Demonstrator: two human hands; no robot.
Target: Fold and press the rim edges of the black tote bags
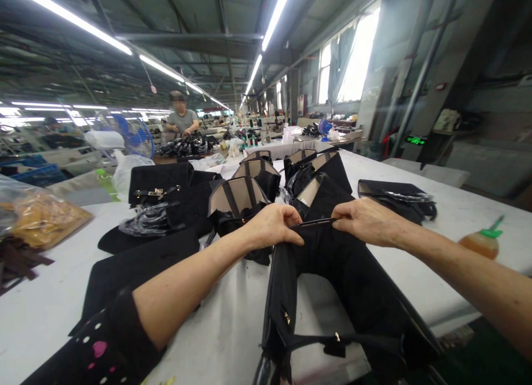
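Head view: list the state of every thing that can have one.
Black bag, open, lying on the table.
Left hand, grip shut on its far edge.
Right hand, grip shut on the same edge.
Tan-lined bags, standing open.
Squeeze bottle, capped, tilted.
Blue fan, cannot tell if spinning.

One view only. The head-worn camera looks forward and down over the white worktable (pixel 457 219). Left hand (pixel 272 225) and right hand (pixel 366 221), pinching the black handbag (pixel 353 285), lie close, centre to 6 o'clock; the factory hall (pixel 233 69) recedes toward 12 o'clock
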